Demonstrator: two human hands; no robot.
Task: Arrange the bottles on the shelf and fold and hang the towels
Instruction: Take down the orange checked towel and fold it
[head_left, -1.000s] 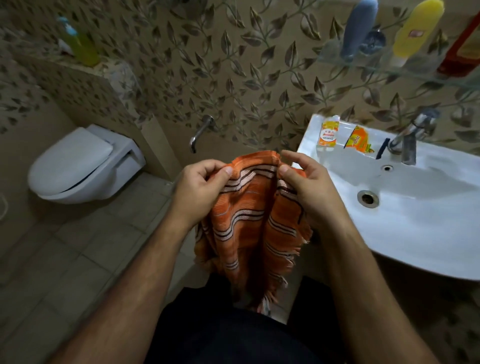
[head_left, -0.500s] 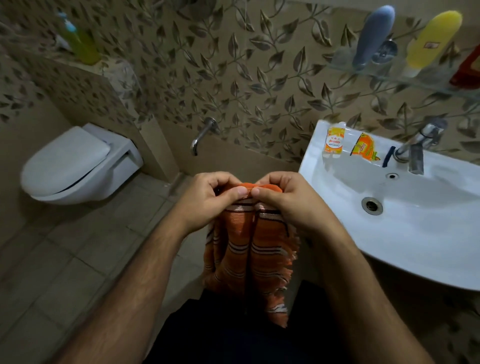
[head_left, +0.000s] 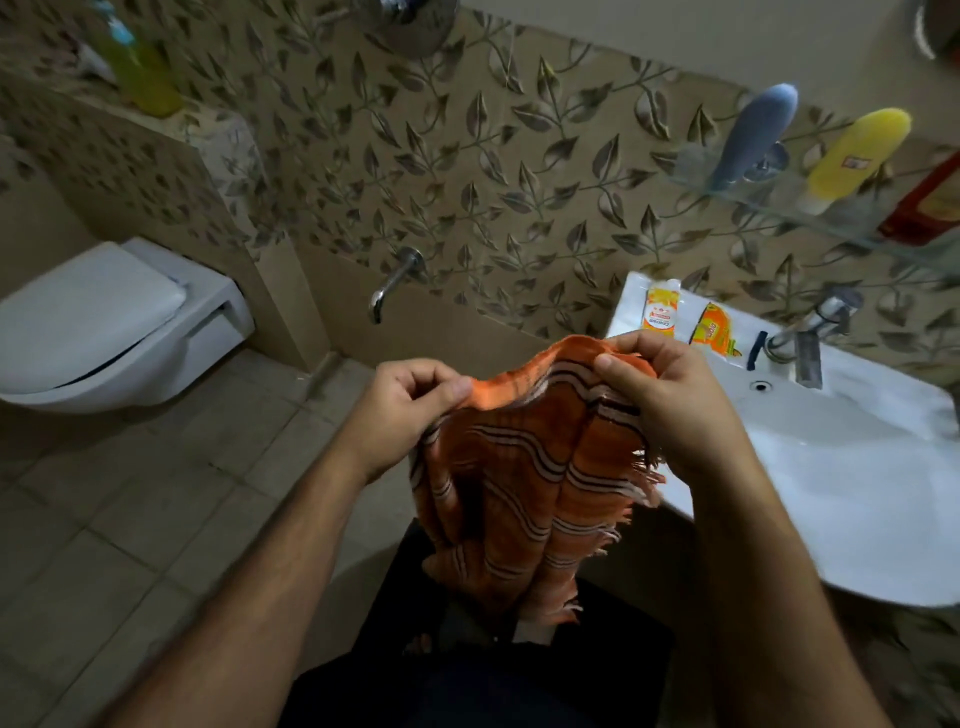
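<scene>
Closest to us, our two bare arms reach forward from the bottom of the view, above our dark clothes. Our left hand (head_left: 402, 410) is curled, and its thumb and fingers pinch the left end of the top edge of the orange towel (head_left: 524, 483). Our right hand (head_left: 670, 400) sits a little higher and pinches the right end of that same edge. Both hands are closed tight on the cloth. The towel has dark and white stripes. It hangs down between our hands in soft folds, and its frayed fringe dangles on the right side and at the bottom. The top edge sags a bit between the two hands.

Just past our right hand is the white sink (head_left: 857, 467). Its bowl has nothing in it but the drain. On its back rim lie two small orange and yellow packets (head_left: 661, 312) and a dark blue thing that is too small to tell. A silver tap (head_left: 810, 338) stands there too.

On the left, well apart from the towel, is a white toilet (head_left: 104, 322) with its lid shut. A small metal spout (head_left: 392, 283) sticks out of the leafy wall between the toilet and the sink.

Farther up on the right is a glass shelf (head_left: 831, 218). On it stand a blue bottle (head_left: 756, 135), a yellow bottle (head_left: 857, 156) and a red bottle (head_left: 924, 208) at the edge of the view. Far off at the top left, a green bottle (head_left: 137, 67) stands on a ledge.
</scene>
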